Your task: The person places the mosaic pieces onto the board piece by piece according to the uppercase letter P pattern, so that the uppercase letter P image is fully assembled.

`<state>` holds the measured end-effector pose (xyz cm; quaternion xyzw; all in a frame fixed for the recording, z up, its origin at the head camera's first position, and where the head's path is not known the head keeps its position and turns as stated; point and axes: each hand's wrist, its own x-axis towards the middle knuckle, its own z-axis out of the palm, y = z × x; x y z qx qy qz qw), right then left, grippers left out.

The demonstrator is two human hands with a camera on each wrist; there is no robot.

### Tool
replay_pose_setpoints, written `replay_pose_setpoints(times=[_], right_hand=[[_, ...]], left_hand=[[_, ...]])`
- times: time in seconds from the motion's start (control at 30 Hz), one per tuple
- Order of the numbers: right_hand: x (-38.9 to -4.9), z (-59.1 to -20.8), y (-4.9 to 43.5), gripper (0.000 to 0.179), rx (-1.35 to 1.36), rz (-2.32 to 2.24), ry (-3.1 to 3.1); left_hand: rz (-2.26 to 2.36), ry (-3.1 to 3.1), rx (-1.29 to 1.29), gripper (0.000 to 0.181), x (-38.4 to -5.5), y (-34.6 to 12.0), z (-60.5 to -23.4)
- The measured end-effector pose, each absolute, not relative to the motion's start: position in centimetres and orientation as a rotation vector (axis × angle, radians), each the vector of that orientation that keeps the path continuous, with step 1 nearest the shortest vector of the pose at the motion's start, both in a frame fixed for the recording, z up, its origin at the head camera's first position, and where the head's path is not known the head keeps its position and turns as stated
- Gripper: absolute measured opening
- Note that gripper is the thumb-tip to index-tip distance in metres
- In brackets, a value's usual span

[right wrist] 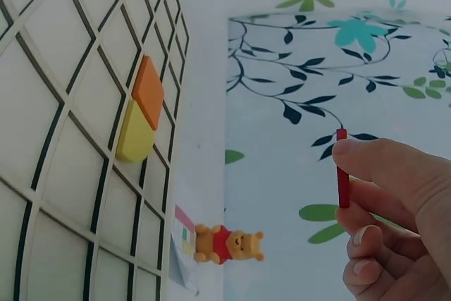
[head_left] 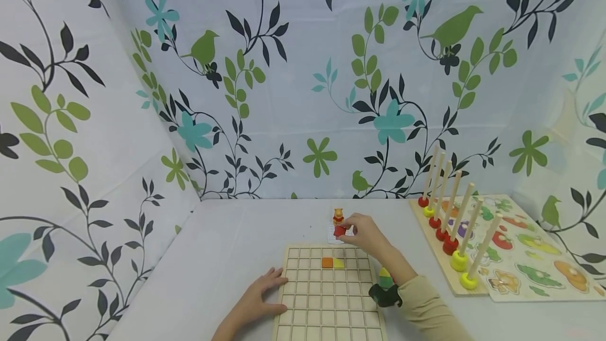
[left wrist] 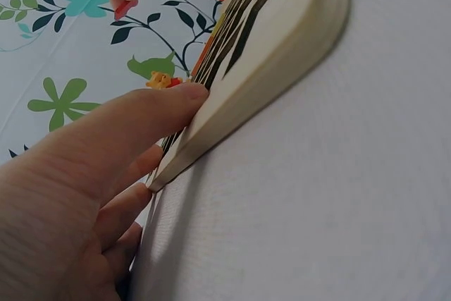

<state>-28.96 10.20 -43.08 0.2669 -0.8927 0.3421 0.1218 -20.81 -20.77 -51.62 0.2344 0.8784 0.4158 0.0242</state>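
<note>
A wooden grid board (head_left: 333, 312) lies on the table, with an orange square tile (head_left: 327, 262) and a yellow tile (head_left: 338, 263) in neighbouring cells near its far edge. Along the board's left edge rests my left hand (head_left: 258, 299), its thumb on the rim and its fingers against the side in the left wrist view. My right hand (head_left: 363, 233) pinches a red tile (right wrist: 342, 167) between thumb and fingers, raised beyond the board's far edge. Close by, a small bear figurine (right wrist: 229, 244) in a red shirt stands by a printed paper (right wrist: 182, 259).
Right of the board, green and yellow pieces (head_left: 385, 278) and a black object (head_left: 385, 296) sit partly behind my right arm. Further right stand a pegged base (head_left: 440, 254) with red and yellow rings and a vegetable puzzle board (head_left: 530, 246). Patterned cloth (head_left: 293, 120) hangs behind.
</note>
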Motion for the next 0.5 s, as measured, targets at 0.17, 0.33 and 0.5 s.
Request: replay_pose_setpoints(times=[0.17, 0.33, 0.5], right_hand=[[-28.9, -43.6, 8.9, 0.021, 0.881, 1.000, -2.588], [-28.9, -44.6, 7.4, 0.022, 1.024, 0.993, -2.572], [-29.4, -46.2, 6.5, 0.020, 1.110, 1.020, -2.563]], left_hand=[[1.300, 2.711, 0.750, 0.055, -20.3, -20.4, -50.6], [1.295, 2.720, 0.741, 0.057, -20.6, -20.6, -51.1], [1.310, 2.699, 0.719, 0.057, -20.9, -20.8, -51.5]])
